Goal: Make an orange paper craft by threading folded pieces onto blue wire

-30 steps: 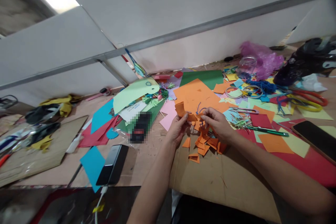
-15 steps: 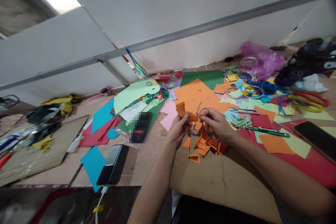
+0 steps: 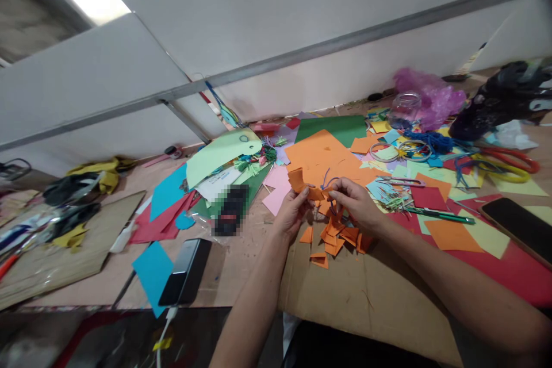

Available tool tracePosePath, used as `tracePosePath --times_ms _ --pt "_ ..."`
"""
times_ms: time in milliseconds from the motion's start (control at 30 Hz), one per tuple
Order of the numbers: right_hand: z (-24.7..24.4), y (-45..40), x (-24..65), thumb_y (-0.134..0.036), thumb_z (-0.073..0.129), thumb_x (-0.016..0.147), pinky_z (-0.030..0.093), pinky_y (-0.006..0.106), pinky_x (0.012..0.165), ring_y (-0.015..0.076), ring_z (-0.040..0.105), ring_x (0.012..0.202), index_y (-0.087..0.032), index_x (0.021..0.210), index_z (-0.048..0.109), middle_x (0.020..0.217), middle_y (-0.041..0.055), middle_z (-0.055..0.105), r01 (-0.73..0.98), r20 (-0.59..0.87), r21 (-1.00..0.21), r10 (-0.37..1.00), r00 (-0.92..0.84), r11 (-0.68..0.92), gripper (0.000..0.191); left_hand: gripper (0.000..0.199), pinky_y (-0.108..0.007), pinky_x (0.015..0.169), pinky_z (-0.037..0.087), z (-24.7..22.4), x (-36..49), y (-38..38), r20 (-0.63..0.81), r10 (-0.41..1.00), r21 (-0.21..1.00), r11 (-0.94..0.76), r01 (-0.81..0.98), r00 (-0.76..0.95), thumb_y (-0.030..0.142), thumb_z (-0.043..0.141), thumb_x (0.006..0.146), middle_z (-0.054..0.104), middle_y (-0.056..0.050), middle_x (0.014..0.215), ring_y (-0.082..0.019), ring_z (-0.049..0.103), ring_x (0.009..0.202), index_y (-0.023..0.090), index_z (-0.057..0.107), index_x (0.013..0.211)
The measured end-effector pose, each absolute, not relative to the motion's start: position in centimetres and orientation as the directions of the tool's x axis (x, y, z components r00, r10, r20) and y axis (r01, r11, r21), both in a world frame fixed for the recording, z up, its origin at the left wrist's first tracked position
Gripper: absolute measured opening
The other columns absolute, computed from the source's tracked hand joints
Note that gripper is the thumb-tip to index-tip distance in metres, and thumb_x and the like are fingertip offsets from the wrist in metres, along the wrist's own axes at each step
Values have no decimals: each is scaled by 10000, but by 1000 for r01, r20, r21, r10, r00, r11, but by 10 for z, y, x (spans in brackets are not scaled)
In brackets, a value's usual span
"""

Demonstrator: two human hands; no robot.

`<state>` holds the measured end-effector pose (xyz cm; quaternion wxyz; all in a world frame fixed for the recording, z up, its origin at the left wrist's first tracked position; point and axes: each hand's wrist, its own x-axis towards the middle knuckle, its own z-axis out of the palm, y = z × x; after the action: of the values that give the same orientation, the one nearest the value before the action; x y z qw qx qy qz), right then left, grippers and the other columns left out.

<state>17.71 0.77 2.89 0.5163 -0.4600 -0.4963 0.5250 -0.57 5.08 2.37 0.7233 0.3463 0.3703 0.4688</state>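
My left hand (image 3: 294, 210) is closed on a folded strip of orange paper (image 3: 296, 180), its thumb pressed against the lower end. Just to the right, the fingers of my right hand (image 3: 354, 200) are pinched together at the other end of the orange paper. A thin blue-purple string or wire (image 3: 326, 175) curves up beside the right fingertips; whether that hand holds it too, I cannot tell. Below both hands, several small cut orange paper pieces (image 3: 332, 233) lie in a loose heap on a cardboard sheet (image 3: 328, 287). A large orange sheet (image 3: 319, 152) lies behind the hands.
To the right are a pink cutter (image 3: 401, 182), a green pen-like tool (image 3: 444, 215), scissors with orange and yellow handles (image 3: 513, 164), wire rings (image 3: 420, 151) and a phone (image 3: 517, 227). A power bank (image 3: 186, 270) sits front left. A white panel (image 3: 302, 29) stands behind.
Both hands stay in nearly the same place, with the orange paper still between them. The view has shifted very slightly.
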Motion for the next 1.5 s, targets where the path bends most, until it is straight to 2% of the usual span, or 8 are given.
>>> tracePosePath --times_ms 700,1067,1267,1500 --pt "25 8 176 -460 673 851 426 258 470 137 540 519 -232 848 539 649 -42 577 -103 1 -995 1000 -31 -3 264 519 -182 533 493 23 -5 50 -221 932 840 332 -429 288 404 942 590 677 8 727 -74 594 538 138 655 930" --pt "24 10 178 -408 619 878 432 280 557 150 547 601 -229 820 558 710 -26 574 90 123 -989 992 33 119 198 557 -210 471 469 24 -4 50 -194 927 870 314 -379 322 472 915 602 639 17 619 -116 594 499 155 613 946" --pt "28 9 180 -370 590 893 424 289 596 157 556 630 -228 809 554 709 -21 587 225 188 -959 981 41 174 168 538 -212 487 481 22 -3 50 -187 949 900 269 -343 253 453 895 642 664 3 688 -112 615 525 148 608 980" --pt "26 10 179 -402 609 892 429 292 592 171 559 646 -238 809 559 708 -12 597 184 166 -971 985 38 156 191 563 -212 492 486 21 -3 52 -179 949 883 272 -382 261 466 913 606 661 15 694 -99 598 509 154 611 965"
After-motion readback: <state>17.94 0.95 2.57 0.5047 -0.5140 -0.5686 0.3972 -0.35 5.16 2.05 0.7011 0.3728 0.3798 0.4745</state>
